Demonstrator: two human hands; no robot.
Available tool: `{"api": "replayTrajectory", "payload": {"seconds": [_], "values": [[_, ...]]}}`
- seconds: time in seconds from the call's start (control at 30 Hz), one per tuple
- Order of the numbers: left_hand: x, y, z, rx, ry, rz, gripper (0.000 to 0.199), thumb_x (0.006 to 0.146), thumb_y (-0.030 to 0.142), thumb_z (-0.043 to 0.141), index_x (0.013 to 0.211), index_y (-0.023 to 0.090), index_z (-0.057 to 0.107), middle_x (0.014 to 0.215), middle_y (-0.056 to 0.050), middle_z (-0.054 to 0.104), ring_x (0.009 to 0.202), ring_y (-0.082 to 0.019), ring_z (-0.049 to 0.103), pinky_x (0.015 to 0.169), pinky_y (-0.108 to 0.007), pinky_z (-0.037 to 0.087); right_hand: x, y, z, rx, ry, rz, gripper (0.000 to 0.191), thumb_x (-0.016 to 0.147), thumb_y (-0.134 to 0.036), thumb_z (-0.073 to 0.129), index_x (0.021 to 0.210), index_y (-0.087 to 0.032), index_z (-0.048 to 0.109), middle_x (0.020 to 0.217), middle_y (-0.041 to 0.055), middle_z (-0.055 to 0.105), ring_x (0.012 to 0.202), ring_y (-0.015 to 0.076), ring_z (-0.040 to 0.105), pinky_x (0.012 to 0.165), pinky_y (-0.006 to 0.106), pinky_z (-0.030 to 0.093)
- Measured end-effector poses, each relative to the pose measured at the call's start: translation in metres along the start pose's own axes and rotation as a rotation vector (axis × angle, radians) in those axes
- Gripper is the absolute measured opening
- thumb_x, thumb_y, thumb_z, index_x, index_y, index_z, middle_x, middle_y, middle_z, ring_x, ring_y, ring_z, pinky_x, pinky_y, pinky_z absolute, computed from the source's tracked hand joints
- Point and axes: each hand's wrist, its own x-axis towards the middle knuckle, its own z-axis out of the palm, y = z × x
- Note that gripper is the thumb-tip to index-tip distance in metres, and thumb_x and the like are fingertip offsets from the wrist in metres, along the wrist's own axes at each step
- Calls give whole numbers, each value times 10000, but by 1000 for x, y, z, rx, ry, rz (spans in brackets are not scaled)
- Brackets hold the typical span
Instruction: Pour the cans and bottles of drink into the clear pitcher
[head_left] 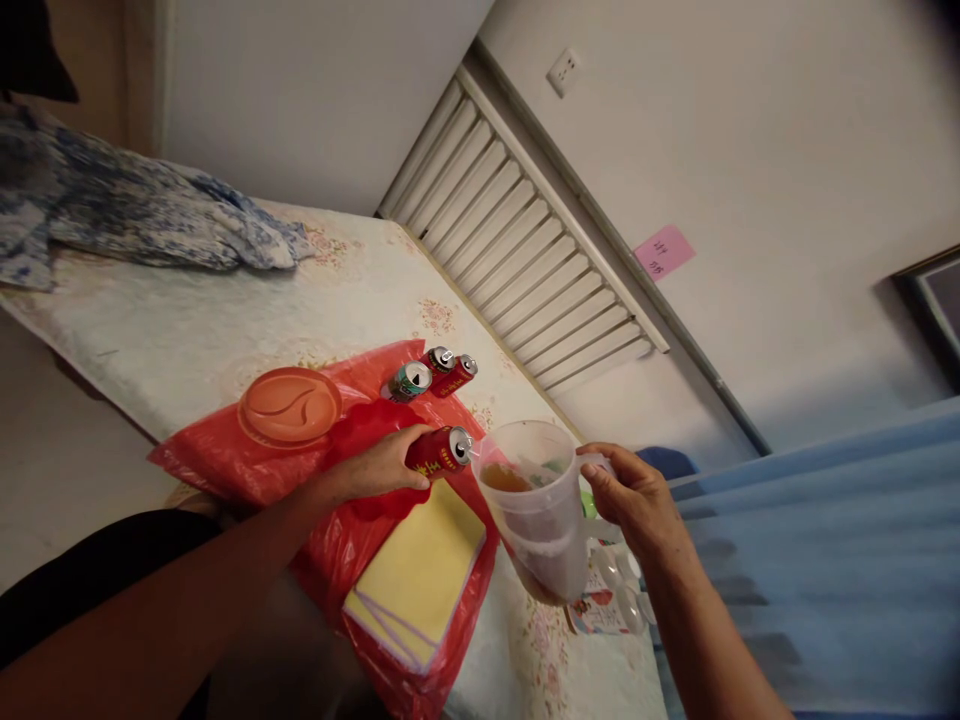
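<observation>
My left hand (390,462) is closed around a red drink can (439,455), its opened top tilted toward the pitcher's rim. With my right hand (630,495) I grip the handle of a translucent plastic pitcher (540,520). Some brown liquid (506,478) shows inside the pitcher, which leans over the table. Below the can lies a folded yellow cloth (420,575) on red plastic sheeting (375,640). A red scalloped dish (367,425) sits partly hidden behind my left hand. Whether liquid is running from the can I cannot make out.
Several other cans, among them a green one (409,380) and a red one (457,375), stand behind. An orange lidded container (291,405) is at left. Clear bottles (619,575) are beyond the pitcher. A radiator (525,250) runs along the wall; patterned fabric (165,215) lies on the flowered tablecloth (352,280).
</observation>
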Motion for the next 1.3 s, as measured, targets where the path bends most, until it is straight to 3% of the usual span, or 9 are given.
{"api": "replayTrajectory", "payload": {"seconds": [0.7, 1.3], "values": [[1, -1, -1, 8, 6, -38, 710, 646, 204, 708, 1331, 216, 520, 1339, -77, 655, 1229, -284, 622, 986, -352, 523, 8, -10, 1, -177, -30, -57, 456, 672, -578, 803, 877, -178, 729, 493, -81, 395, 437, 68, 298, 401, 208, 229], [3, -8, 0, 27, 15, -14, 681, 654, 196, 717, 1315, 225, 555, 1296, -39, 669, 1216, -274, 629, 944, -306, 550, 9, -16, 3, -164, -54, -10, 417, 666, -521, 799, 887, -176, 719, 488, -90, 381, 432, 68, 299, 421, 220, 220]]}}
